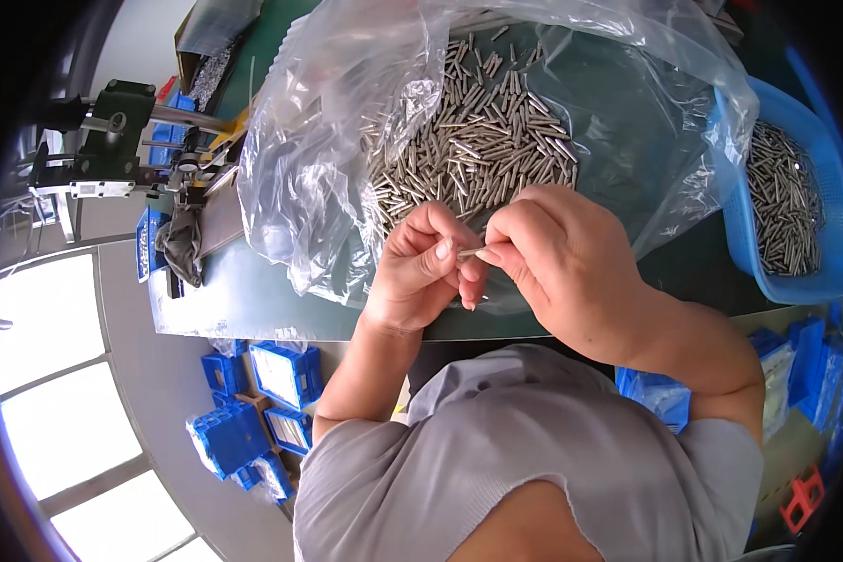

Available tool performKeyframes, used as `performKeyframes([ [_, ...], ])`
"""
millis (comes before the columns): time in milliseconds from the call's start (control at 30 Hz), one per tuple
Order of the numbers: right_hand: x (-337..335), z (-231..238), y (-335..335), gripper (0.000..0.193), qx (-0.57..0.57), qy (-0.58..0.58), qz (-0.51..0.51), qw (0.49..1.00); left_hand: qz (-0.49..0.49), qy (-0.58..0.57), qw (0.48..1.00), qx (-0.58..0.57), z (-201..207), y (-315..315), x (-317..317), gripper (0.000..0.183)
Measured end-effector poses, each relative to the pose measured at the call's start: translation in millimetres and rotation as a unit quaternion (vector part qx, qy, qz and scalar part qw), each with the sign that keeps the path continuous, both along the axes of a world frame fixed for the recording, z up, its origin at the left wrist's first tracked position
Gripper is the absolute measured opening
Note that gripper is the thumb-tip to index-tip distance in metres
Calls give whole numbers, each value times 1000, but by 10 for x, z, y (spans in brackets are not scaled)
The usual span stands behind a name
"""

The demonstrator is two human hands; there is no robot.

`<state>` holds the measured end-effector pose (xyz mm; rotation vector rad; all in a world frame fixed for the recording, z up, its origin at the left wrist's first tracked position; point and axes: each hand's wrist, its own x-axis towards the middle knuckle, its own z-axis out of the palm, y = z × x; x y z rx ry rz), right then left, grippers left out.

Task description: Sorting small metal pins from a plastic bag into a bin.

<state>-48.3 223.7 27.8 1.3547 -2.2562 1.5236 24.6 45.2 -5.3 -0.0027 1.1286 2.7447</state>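
My left hand point(428, 262) and my right hand point(564, 260) meet above the near edge of the green table. Both are closed in a pinch on one small metal pin point(469, 252), which spans the short gap between the fingertips. Just beyond them lies a pile of similar metal pins point(478, 140), loose on a large clear plastic bag point(300, 178) that is spread open. More pins point(782, 201) fill a blue plastic basket point(746, 229) to the right of the bag. The fingers cover most of the held pin.
A dark green machine point(117, 131) with metal rods stands at the left. Beside it a dark cloth point(182, 245) hangs at the table's point(253, 300) edge. Blue boxes point(286, 373) are stacked on the floor at lower left, more at lower right near a red plastic object point(803, 499).
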Motion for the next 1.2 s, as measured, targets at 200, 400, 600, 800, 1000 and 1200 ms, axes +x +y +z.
performKeyframes([
  [200, 0, -10, -36, 15, 6, -12, 5, 1000, 19, 21, 1000, 6, -25, -31, 10, 14],
  [400, -22, -19, -76, 14, 25, 20, -16, 999, 32, 19, 999, -10, 45, -18, 10, 11],
  [600, 9, 43, -171, 13, -4, 55, -34, 998, 69, 42, 995, -55, 87, 13, 39, 8],
  [800, 93, 105, -392, 11, -6, -220, 63, 973, 116, 12, 993, 10, 53, -67, 130, 8],
  [1000, -21, -52, -645, 11, 11, -303, 156, 940, 141, -44, 989, -6, 129, -257, 289, 7],
  [1200, -378, -17, -426, 12, -109, -411, 128, 896, 175, -53, 983, 9, 22, -387, 430, 5],
])
